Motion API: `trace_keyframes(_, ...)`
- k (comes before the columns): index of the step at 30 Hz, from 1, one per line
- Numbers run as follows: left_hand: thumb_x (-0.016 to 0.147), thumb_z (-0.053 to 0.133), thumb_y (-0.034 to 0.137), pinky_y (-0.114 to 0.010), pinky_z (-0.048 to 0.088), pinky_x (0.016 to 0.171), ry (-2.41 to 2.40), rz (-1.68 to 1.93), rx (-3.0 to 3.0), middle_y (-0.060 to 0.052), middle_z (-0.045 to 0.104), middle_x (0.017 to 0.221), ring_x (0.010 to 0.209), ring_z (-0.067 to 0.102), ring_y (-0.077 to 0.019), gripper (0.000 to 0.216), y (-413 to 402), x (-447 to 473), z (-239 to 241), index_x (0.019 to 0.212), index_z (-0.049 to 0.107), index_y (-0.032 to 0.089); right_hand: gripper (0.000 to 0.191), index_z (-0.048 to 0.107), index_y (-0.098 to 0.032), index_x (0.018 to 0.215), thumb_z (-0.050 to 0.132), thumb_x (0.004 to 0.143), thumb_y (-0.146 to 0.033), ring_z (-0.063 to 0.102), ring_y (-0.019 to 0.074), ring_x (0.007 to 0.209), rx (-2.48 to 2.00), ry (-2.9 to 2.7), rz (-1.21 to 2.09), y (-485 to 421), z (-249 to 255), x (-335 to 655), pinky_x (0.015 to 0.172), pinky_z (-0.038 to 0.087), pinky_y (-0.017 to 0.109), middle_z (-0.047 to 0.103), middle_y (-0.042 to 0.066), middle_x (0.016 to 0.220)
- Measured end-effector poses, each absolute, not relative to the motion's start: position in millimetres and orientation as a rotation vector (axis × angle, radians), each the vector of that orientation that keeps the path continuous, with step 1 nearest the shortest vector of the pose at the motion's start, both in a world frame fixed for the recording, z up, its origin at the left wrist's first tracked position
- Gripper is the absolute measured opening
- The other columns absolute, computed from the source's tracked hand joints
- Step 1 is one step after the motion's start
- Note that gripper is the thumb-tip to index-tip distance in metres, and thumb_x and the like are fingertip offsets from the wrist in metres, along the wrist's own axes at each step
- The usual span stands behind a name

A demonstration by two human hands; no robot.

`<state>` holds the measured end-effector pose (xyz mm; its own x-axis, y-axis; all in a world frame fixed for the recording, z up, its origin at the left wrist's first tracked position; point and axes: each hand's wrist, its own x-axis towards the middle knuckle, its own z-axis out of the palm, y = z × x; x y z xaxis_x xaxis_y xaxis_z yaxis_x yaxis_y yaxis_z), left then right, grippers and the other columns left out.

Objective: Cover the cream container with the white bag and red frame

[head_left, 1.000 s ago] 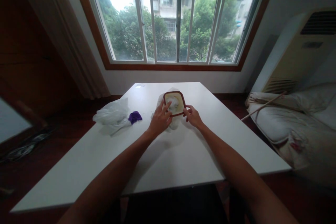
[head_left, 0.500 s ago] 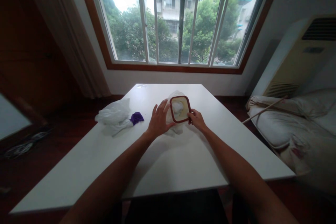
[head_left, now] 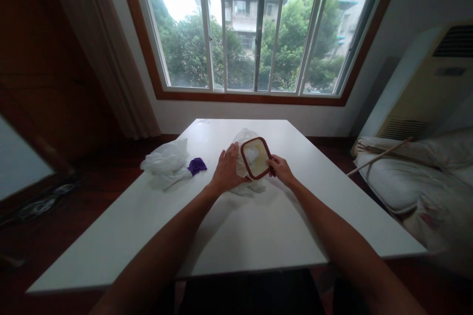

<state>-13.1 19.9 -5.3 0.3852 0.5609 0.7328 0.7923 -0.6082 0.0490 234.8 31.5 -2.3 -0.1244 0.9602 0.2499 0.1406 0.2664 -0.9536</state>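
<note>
My right hand (head_left: 280, 167) pinches the right edge of a square, lid-like piece (head_left: 256, 176) with rounded corners. It has a reddish-brown rim and a pale, see-through, yellowish middle, and it is held tilted above the table. Beside its left edge, my left hand (head_left: 226, 170) is open, fingers stretched upward and thumb out toward the lower left corner of the rim. Whether that thumb touches the rim, I cannot tell. Behind and below the piece lies a crumpled translucent plastic bag (head_left: 248, 190), partly hidden by it and by my left hand.
On the white table (head_left: 254, 236), left of my hands, are a crumpled white plastic bag (head_left: 166, 157) and a bunched purple cloth-like item (head_left: 197, 166). A small clear scrap (head_left: 203, 122) lies at the far left corner. Right of the table, a stick (head_left: 380, 156) rests on pale bundled bedding (head_left: 388, 182).
The square piece has turned a little clockwise in my right hand. My left hand's fingers have drawn closer together beside it. The whole view has shifted slightly.
</note>
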Motion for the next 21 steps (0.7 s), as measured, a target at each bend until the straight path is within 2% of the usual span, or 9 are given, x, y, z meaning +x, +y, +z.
trace_keyframes(15, 0.061, 0.073, 0.077, -0.058, 0.026, 0.119, -1.177, -1.141, -2.375, -0.027, 0.023, 0.159, 0.147, 0.027, -0.0424, 0.140, 18.0, -8.7, -7.2, 0.157, -0.010, 0.016, 0.028, 0.060, -0.017, 0.088, 0.056, 0.076, -0.042, 0.046, 0.0081, 0.037, -1.047, -1.443, 1.057, 33.0, -3.6, 232.9, 0.036, 0.035, 0.021, 0.052, -0.007, 0.055)
trace_keyframes(21, 0.061, 0.073, 0.076, -0.059, 0.023, 0.120, -1.158, -1.100, -2.372, -0.028, 0.017, 0.161, 0.148, 0.023, -0.0433, 0.142, 20.2, -9.2, -8.9, 0.156, -0.011, 0.014, 0.028, 0.061, -0.017, 0.085, 0.058, 0.075, -0.043, 0.043, 0.0077, 0.037, -1.037, -1.373, 1.092, 37.3, -6.4, 232.6, 0.035, 0.034, 0.021, 0.051, -0.006, 0.054)
